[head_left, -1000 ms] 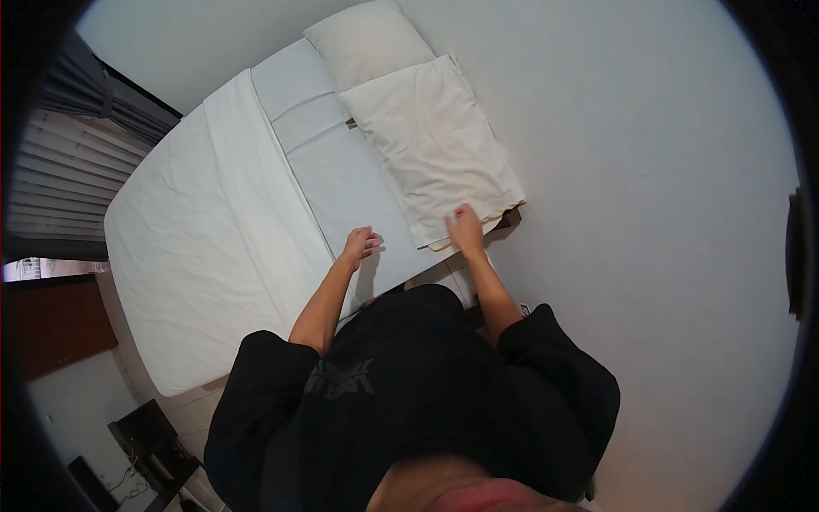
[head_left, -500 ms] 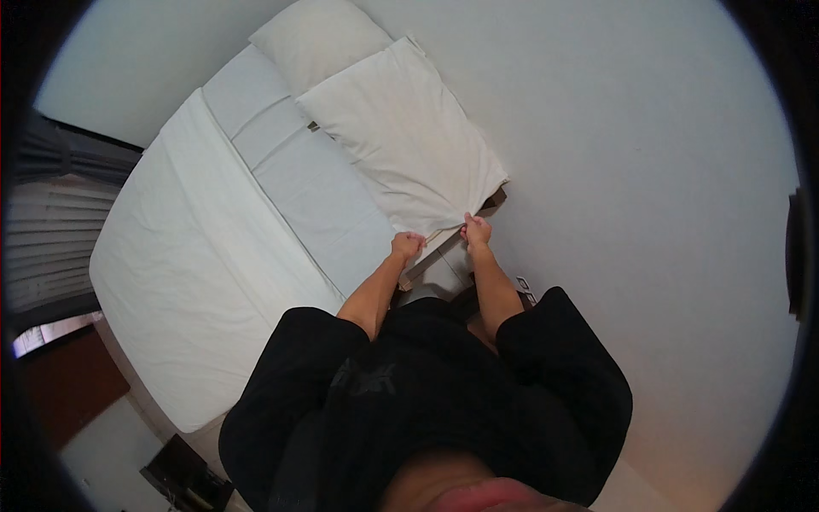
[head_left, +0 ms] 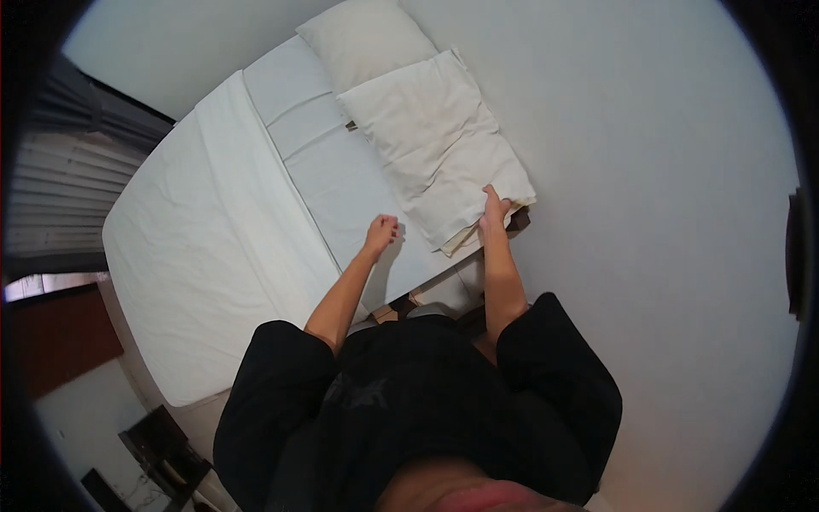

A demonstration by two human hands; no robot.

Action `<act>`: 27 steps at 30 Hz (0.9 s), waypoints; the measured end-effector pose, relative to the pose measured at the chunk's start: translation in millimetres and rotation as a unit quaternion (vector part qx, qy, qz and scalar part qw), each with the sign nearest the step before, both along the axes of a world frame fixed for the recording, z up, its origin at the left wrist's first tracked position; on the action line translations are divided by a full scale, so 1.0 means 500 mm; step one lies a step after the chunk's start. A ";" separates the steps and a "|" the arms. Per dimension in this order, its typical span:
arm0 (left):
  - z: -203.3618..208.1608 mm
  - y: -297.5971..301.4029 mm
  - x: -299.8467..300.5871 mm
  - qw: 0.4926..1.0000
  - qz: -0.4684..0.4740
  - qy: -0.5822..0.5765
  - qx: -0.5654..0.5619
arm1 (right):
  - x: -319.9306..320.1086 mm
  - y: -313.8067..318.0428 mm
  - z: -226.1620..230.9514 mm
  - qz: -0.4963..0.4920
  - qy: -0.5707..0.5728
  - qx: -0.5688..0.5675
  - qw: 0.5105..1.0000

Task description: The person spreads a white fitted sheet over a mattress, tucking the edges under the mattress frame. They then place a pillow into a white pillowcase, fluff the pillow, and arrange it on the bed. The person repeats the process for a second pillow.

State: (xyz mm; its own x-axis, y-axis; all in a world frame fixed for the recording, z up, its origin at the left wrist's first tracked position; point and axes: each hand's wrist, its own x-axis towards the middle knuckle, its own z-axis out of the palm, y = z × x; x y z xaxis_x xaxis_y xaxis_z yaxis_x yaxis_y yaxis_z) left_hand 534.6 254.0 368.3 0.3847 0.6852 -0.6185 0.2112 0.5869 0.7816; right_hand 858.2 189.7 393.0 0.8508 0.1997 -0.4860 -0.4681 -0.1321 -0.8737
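A white pillow [head_left: 435, 141] lies at the wall side of the bed, its case loosely wrinkled and some cream cloth peeking out at its near end. My right hand [head_left: 493, 209] rests against that near end, close to the corner by the wall, with the thumb stretched out and the palm against the cloth. Over the bare strip of light blue sheet [head_left: 328, 183], left of the pillow, hangs my left hand [head_left: 383, 234]. It holds nothing, and its fingers are loosely bent and apart.
A second white pillow [head_left: 367, 43] lies at the far end. A white blanket [head_left: 213, 230], folded back, covers the bed's left part. The wall [head_left: 648, 213] runs close along the right. Grey curtains [head_left: 68, 196] hang at far left; a dark piece of furniture [head_left: 162, 448] stands lower left.
Both hands have let go of the pillowcase's near edge. My left hand has moved left over the sheet; my right hand now lies on the pillow's near end, which has slackened.
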 end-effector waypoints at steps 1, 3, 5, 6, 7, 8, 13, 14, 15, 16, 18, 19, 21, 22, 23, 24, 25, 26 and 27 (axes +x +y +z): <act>0.040 0.029 -0.011 0.999 0.023 -0.025 -0.014 | -0.024 0.023 0.066 0.056 -0.065 0.056 0.995; 0.136 0.081 -0.033 0.994 0.077 -0.072 0.020 | -0.088 0.039 0.214 0.163 -0.189 0.167 0.954; 0.224 0.132 -0.083 0.982 0.105 -0.149 0.056 | -0.174 0.041 0.365 0.244 -0.304 0.117 0.913; 0.266 0.158 -0.114 0.973 0.120 -0.186 0.061 | -0.216 0.037 0.410 0.282 -0.362 0.118 0.880; 0.306 0.173 -0.148 0.964 0.132 -0.223 0.063 | -0.251 0.021 0.426 0.348 -0.407 0.100 0.838; 0.364 0.171 -0.182 0.947 0.151 -0.281 0.031 | -0.280 0.011 0.437 0.410 -0.448 0.079 0.791; 0.323 0.138 -0.369 0.899 0.169 -0.402 -0.051 | -0.400 -0.064 0.324 0.598 -0.594 0.070 0.534; 0.296 0.121 -0.378 0.892 0.188 -0.402 -0.082 | -0.407 -0.083 0.259 0.624 -0.593 0.035 0.508; 0.259 0.099 -0.380 0.884 0.210 -0.403 -0.113 | -0.418 -0.096 0.230 0.635 -0.588 0.025 0.500; 0.206 0.065 -0.366 0.957 0.160 -0.242 -0.013 | -0.427 -0.112 0.201 0.647 -0.585 0.018 0.489; 0.089 0.025 -0.337 0.971 0.156 -0.132 -0.125 | -0.398 -0.178 0.104 0.739 -0.441 -0.093 0.502; 0.030 -0.010 -0.329 0.969 0.192 -0.118 -0.099 | -0.375 -0.200 0.059 0.773 -0.363 -0.158 0.496; -0.040 -0.052 -0.319 0.968 0.237 -0.012 -0.079 | -0.317 -0.200 0.006 0.720 -0.323 -0.281 0.547; -0.041 -0.063 -0.303 0.966 0.252 0.006 -0.055 | -0.275 -0.203 -0.014 0.623 -0.370 -0.336 0.601; -0.030 -0.077 -0.300 0.962 0.269 0.031 -0.032 | -0.250 -0.184 0.006 0.521 -0.325 -0.275 0.740; -0.018 -0.092 -0.294 0.957 0.286 0.055 -0.008 | -0.227 -0.159 0.023 0.420 -0.358 -0.287 0.783; -0.015 -0.117 -0.292 0.960 0.267 0.084 0.020 | -0.227 -0.126 0.071 0.394 -0.357 -0.225 0.816; -0.013 -0.152 -0.284 0.962 0.244 0.111 0.046 | -0.225 -0.100 0.102 0.361 -0.355 -0.166 0.846; -0.009 -0.183 -0.268 0.964 0.216 0.135 0.076 | -0.214 -0.073 0.093 0.361 -0.417 -0.172 0.816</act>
